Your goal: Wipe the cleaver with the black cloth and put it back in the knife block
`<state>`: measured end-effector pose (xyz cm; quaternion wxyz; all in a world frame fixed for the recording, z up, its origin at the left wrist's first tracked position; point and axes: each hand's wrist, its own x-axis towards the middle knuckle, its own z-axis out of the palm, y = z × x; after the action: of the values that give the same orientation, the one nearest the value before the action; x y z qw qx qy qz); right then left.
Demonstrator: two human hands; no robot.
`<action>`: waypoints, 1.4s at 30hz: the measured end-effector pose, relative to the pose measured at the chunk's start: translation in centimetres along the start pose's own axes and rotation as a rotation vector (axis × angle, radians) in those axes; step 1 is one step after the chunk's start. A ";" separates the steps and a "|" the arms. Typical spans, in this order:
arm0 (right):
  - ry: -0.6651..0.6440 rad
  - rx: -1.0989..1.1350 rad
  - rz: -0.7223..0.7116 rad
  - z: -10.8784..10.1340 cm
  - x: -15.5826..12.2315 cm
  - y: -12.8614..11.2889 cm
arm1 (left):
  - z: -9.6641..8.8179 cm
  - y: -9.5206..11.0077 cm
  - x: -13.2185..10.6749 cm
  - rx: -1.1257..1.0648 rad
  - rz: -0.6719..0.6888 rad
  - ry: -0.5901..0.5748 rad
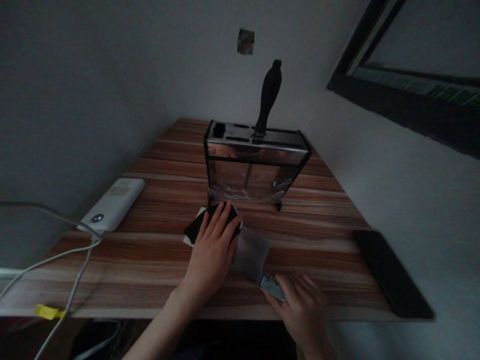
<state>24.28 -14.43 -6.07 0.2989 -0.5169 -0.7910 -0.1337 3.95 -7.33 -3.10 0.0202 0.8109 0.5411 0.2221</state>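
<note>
Black sheet [195, 229] under left hand [213, 250] (palm-down)

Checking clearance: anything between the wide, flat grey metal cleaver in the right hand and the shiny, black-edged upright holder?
Nothing visible: only brown striped wood-grain tabletop shows between the cleaver and the holder. The left hand, on a flat black piece, lies left of that gap.

Toward seven o'clock, the left forearm [165, 322] is bare, smooth and slender, tapering to a narrow wrist. The left grip [210, 252], an ungloved hand, has long, slim fingers [221, 219]. Toward five o'clock, the right grip [303, 302] is ungloved too, its knuckles softly blurred in dim light.
</note>
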 end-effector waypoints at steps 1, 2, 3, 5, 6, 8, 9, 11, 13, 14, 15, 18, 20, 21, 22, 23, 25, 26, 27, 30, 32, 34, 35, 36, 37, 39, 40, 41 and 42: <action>0.001 -0.003 0.000 0.0 0.0 0.0 | 0.0 0.3 0.0 -0.003 0.006 -0.005; 0.000 -0.006 -0.001 0.0 0.0 0.0 | 0.1 0.5 -0.1 -0.006 0.012 -0.010; -0.001 -0.008 -0.003 0.0 0.0 0.0 | 0.1 0.8 -0.1 -0.010 0.018 -0.014; -0.013 -0.008 -0.004 0.0 0.0 0.0 | 0.2 1.3 -0.1 -0.016 0.028 -0.022; -0.018 -0.005 -0.002 0.0 0.1 0.0 | 0.3 1.6 -0.2 -0.020 0.033 -0.026; -0.024 0.001 0.004 -0.1 0.1 0.0 | 0.4 2.3 -0.2 -0.027 0.044 -0.035; -0.025 0.003 0.009 -0.1 0.1 -0.1 | 0.5 2.6 -0.2 -0.032 0.050 -0.039; -0.027 0.001 0.018 -0.1 0.0 -0.1 | 0.8 3.2 -0.3 -0.043 0.066 -0.041; -0.031 0.003 0.025 -0.1 0.0 -0.1 | 1.1 3.8 -0.4 -0.054 0.088 -0.037; -0.031 0.005 0.025 0.0 0.0 -0.1 | 1.2 4.1 -0.5 -0.056 0.100 -0.035; -0.030 0.007 0.024 0.0 -0.1 -0.1 | 1.3 4.4 -0.5 -0.057 0.110 -0.034; -0.033 0.019 0.025 0.1 -0.2 -0.1 | 1.6 5.2 -0.7 -0.050 0.135 -0.043; -0.035 0.034 0.026 0.1 -0.3 0.0 | 1.8 5.8 -0.9 -0.050 0.152 -0.053; -0.029 0.038 0.025 0.1 -0.3 0.0 | 2.0 6.1 -1.0 -0.052 0.164 -0.056; -0.018 0.039 0.022 0.1 -0.2 0.1 | 2.1 6.4 -1.1 -0.053 0.178 -0.056; -0.007 0.039 0.020 0.0 -0.2 0.1 | 2.3 6.7 -1.2 -0.052 0.195 -0.053; 0.020 0.039 0.024 0.0 -0.1 0.1 | 2.6 7.2 -1.5 -0.046 0.231 -0.042; 0.027 0.041 0.029 0.0 -0.1 0.1 | 2.7 7.4 -1.6 -0.042 0.246 -0.039; 0.031 0.043 0.035 0.0 0.0 0.0 | 2.8 7.5 -1.6 -0.037 0.255 -0.038; 0.034 0.052 0.043 0.1 -0.1 0.0 | 2.8 7.6 -1.8 -0.029 0.256 -0.043; 0.037 0.062 0.043 0.2 -0.2 0.0 | 2.7 7.6 -1.8 -0.032 0.256 -0.050; 0.039 0.072 0.043 0.2 -0.3 0.0 | 2.6 7.5 -1.8 -0.040 0.257 -0.052; 0.035 0.075 0.044 0.2 -0.3 0.0 | 2.5 7.4 -1.7 -0.045 0.255 -0.051; 0.032 0.076 0.047 0.2 -0.3 0.0 | 2.5 7.4 -1.7 -0.049 0.249 -0.050; 0.029 0.075 0.046 0.2 -0.3 0.0 | 2.4 7.4 -1.7 -0.053 0.245 -0.050; 0.028 0.069 0.044 0.2 -0.3 0.0 | 2.4 7.3 -1.7 -0.057 0.241 -0.050; 0.027 0.064 0.044 0.2 -0.3 0.0 | 2.4 7.2 -1.7 -0.057 0.242 -0.049; 0.025 0.059 0.042 0.2 -0.3 0.0 | 2.4 7.2 -1.7 -0.055 0.243 -0.049; 0.019 0.054 0.041 0.2 -0.3 0.0 | 2.3 7.1 -1.6 -0.052 0.244 -0.049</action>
<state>24.32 -14.53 -6.39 0.3227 -0.5235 -0.7807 -0.1110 10.50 -11.25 -3.80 0.0274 0.8751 0.4318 0.2169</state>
